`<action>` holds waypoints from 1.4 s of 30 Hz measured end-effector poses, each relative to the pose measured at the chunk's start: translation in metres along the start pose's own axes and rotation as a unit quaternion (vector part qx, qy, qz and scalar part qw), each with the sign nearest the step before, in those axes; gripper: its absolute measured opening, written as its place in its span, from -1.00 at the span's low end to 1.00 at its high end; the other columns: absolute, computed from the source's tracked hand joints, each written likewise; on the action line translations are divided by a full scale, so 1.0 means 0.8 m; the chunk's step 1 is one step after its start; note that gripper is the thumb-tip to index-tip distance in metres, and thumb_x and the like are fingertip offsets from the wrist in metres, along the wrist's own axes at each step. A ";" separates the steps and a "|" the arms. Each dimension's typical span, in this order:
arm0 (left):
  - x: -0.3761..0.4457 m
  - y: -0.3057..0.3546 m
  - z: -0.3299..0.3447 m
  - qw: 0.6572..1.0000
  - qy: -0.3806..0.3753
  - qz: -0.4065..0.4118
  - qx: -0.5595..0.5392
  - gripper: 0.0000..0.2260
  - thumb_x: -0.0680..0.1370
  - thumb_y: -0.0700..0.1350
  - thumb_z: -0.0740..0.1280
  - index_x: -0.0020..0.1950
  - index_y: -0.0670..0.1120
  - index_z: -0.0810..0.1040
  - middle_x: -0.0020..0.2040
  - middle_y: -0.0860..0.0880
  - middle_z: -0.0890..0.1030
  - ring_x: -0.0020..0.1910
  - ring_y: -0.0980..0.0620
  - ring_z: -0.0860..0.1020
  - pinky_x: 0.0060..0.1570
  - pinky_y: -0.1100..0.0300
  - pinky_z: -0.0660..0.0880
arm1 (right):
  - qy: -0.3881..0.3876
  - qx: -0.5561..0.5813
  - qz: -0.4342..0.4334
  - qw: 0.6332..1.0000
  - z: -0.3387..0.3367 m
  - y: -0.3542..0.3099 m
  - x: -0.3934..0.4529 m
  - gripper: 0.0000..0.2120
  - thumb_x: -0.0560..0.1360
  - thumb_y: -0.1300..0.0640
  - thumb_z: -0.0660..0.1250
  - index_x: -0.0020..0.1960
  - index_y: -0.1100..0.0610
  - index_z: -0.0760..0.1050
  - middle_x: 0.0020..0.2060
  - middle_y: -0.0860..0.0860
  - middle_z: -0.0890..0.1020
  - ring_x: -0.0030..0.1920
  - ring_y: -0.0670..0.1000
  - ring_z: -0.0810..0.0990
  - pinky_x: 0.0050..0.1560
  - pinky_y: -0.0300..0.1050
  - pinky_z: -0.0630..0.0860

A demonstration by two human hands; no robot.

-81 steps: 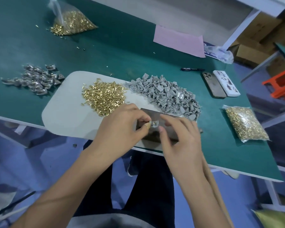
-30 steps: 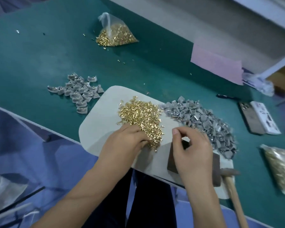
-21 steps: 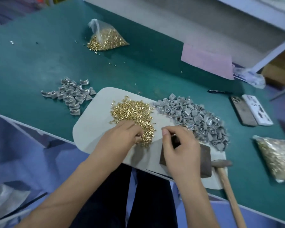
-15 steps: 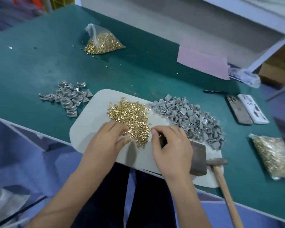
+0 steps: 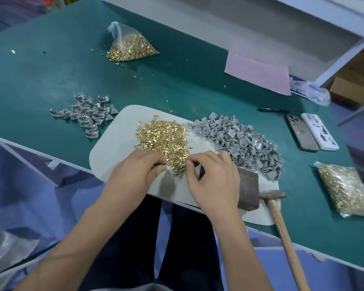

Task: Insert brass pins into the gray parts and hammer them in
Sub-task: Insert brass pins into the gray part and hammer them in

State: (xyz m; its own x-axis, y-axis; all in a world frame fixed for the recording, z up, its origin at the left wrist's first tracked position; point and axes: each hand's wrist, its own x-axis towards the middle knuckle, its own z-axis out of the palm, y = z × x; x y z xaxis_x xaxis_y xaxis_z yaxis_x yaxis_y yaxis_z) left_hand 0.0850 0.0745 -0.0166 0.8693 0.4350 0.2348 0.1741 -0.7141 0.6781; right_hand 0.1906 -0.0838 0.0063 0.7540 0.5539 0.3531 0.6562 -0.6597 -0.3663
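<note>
Hands masking the work at the pin pile

The left hand point(image 5: 135, 172) and right hand point(image 5: 213, 179) are hiding whatever their fingertips are pinching; the right hand is covering part of the dark block point(image 5: 247, 189); the hammer point(image 5: 282, 229) handle is running off the bottom edge.

Table top point(image 5: 51, 66): dark teal, dull scuffs in places. On it, a pale grey-white mat point(image 5: 116, 143). On the mat, a shiny gold pile of brass pins point(image 5: 164, 139); right of that, matte grey parts point(image 5: 240, 141). Left of the mat, silvery-grey pieces point(image 5: 86, 114). Dark brown block point(image 5: 247, 190) at the mat's right end; beside it a hammer point(image 5: 282, 227), tan wooden handle. Pink sheet point(image 5: 259, 73) beyond the mat.
</note>
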 end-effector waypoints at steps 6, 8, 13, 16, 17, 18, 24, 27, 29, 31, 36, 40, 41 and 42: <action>-0.010 0.016 0.010 0.999 -0.013 -0.001 0.052 -0.74 0.52 -0.03 0.44 0.20 0.10 0.59 -0.06 0.22 0.45 0.03 0.15 0.42 -0.12 0.20 0.36 | -0.027 -0.019 -0.026 0.999 -0.004 0.003 -0.003 -0.88 0.57 -0.02 0.35 -0.04 -0.11 0.67 -0.15 -0.19 0.65 -0.06 0.02 0.43 0.00 0.07 0.47; -0.007 0.018 0.012 0.998 -0.010 0.001 0.060 -0.69 0.52 -0.02 0.43 0.26 0.10 0.57 -0.06 0.21 0.42 0.05 0.12 0.43 -0.10 0.19 0.38 | -0.033 -0.028 -0.031 0.999 -0.005 0.003 -0.003 -0.88 0.57 -0.02 0.34 -0.02 -0.12 0.67 -0.13 -0.20 0.65 -0.05 0.03 0.43 0.02 0.08 0.46; -0.002 0.018 0.018 0.999 -0.001 0.011 0.053 -0.71 0.50 0.08 0.43 0.20 0.07 0.60 -0.07 0.17 0.45 0.02 0.06 0.47 -0.12 0.11 0.45 | -0.084 -0.055 -0.056 0.993 -0.008 0.007 -0.003 -0.87 0.50 -0.05 0.38 0.03 -0.17 0.64 -0.05 -0.22 0.61 0.00 0.01 0.38 0.09 0.09 0.43; 0.003 0.017 0.022 0.999 0.012 0.017 0.043 -0.88 0.54 0.00 0.42 0.05 0.03 0.65 -0.11 0.15 0.47 0.00 0.03 0.49 -0.17 0.07 0.48 | -0.102 -0.068 -0.068 0.990 -0.010 0.007 -0.002 -0.83 0.48 -0.15 0.37 0.04 -0.19 0.62 -0.04 -0.23 0.59 0.01 0.00 0.36 0.08 0.09 0.42; 0.004 0.016 0.024 0.999 0.016 0.017 0.040 -0.91 0.55 -0.03 0.41 0.03 0.03 0.66 -0.12 0.13 0.50 0.00 0.02 0.49 -0.17 0.05 0.49 | -0.099 -0.068 -0.066 0.991 -0.010 0.006 -0.002 -0.84 0.48 -0.17 0.37 0.03 -0.19 0.62 -0.05 -0.23 0.60 0.01 0.00 0.36 0.08 0.10 0.42; 0.006 0.016 0.025 0.999 0.018 0.016 0.036 -0.92 0.57 -0.04 0.40 0.02 0.02 0.66 -0.11 0.10 0.52 -0.01 0.02 0.49 -0.15 0.02 0.50 | -0.094 -0.071 -0.062 0.991 -0.010 0.005 -0.002 -0.84 0.48 -0.19 0.36 0.00 -0.19 0.63 -0.07 -0.23 0.61 0.01 0.00 0.36 0.07 0.10 0.42; 0.009 0.014 0.027 1.000 0.013 -0.006 0.019 -0.87 0.62 -0.11 0.33 0.13 -0.06 0.62 0.02 0.02 0.59 0.07 -0.03 0.50 0.04 0.02 0.46 | -0.086 -0.110 -0.025 0.990 -0.005 -0.009 0.005 -0.80 0.48 -0.27 0.39 -0.09 -0.17 0.64 -0.17 -0.23 0.67 0.01 -0.01 0.39 0.07 0.07 0.36; 0.004 0.012 0.021 1.000 0.011 -0.009 -0.011 -0.82 0.64 -0.19 0.26 0.18 -0.08 0.61 0.09 0.02 0.61 0.11 0.02 0.50 0.10 0.21 0.39 | -0.088 -0.126 -0.034 0.987 -0.004 -0.014 0.010 -0.86 0.48 -0.19 0.42 -0.11 -0.16 0.67 -0.22 -0.19 0.68 -0.02 0.00 0.40 0.06 0.07 0.30; -0.001 0.010 0.016 0.999 0.016 -0.016 -0.032 -0.80 0.65 -0.21 0.24 0.20 -0.08 0.60 0.11 0.05 0.61 0.11 0.08 0.50 0.09 0.37 0.33 | -0.092 -0.137 -0.039 0.986 -0.004 -0.016 0.014 -0.87 0.50 -0.16 0.41 -0.11 -0.15 0.68 -0.24 -0.17 0.68 -0.03 0.00 0.41 0.07 0.06 0.28; -0.005 0.009 0.013 0.999 0.016 -0.020 -0.043 -0.80 0.65 -0.22 0.24 0.20 -0.08 0.60 0.10 0.06 0.61 0.10 0.10 0.50 0.09 0.44 0.30 | -0.103 -0.154 -0.037 0.982 -0.004 -0.019 0.019 -0.85 0.54 -0.12 0.35 -0.10 -0.14 0.68 -0.24 -0.15 0.69 0.01 0.01 0.43 0.09 0.05 0.25; -0.008 0.015 0.015 0.999 0.013 -0.008 -0.031 -0.84 0.64 -0.21 0.28 0.15 -0.10 0.61 0.04 0.04 0.61 0.05 0.07 0.48 0.03 0.32 0.32 | -0.128 -0.216 -0.061 0.966 0.000 -0.029 0.026 -0.84 0.56 0.00 0.28 -0.09 -0.05 0.63 -0.19 -0.07 0.68 0.05 0.06 0.47 0.04 0.05 0.14; -0.008 0.013 0.018 1.000 0.011 -0.001 -0.023 -0.87 0.58 -0.26 0.34 0.08 -0.09 0.62 -0.04 0.06 0.57 -0.03 0.05 0.47 -0.02 0.26 0.38 | -0.165 -0.195 -0.070 0.964 0.006 -0.035 0.038 -0.85 0.58 0.08 0.25 -0.03 -0.02 0.61 -0.09 -0.02 0.68 0.08 0.10 0.51 0.10 0.06 0.20; -0.008 0.013 0.019 1.000 0.013 -0.001 -0.025 -0.87 0.58 -0.26 0.35 0.07 -0.09 0.62 -0.05 0.08 0.55 -0.05 0.08 0.45 -0.04 0.30 0.37 | -0.171 -0.192 -0.073 0.964 0.007 -0.036 0.041 -0.86 0.57 0.09 0.26 -0.03 -0.02 0.60 -0.09 -0.01 0.68 0.07 0.10 0.51 0.10 0.05 0.21; -0.009 0.013 0.019 1.000 0.014 -0.003 -0.027 -0.87 0.58 -0.26 0.35 0.07 -0.09 0.62 -0.06 0.09 0.53 -0.07 0.11 0.43 -0.05 0.36 0.35 | -0.173 -0.187 -0.076 0.964 0.007 -0.036 0.042 -0.87 0.57 0.10 0.27 -0.03 -0.01 0.60 -0.09 0.00 0.68 0.07 0.10 0.51 0.10 0.05 0.21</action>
State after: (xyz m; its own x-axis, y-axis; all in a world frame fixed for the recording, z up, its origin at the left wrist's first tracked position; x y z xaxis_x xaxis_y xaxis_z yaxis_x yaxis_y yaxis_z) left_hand 0.0878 0.0558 -0.0214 0.8546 0.4548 0.2508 0.1522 -0.6809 0.7164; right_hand 0.1971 -0.0430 0.0241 0.6578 0.7518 0.0455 0.7516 -0.6592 0.0251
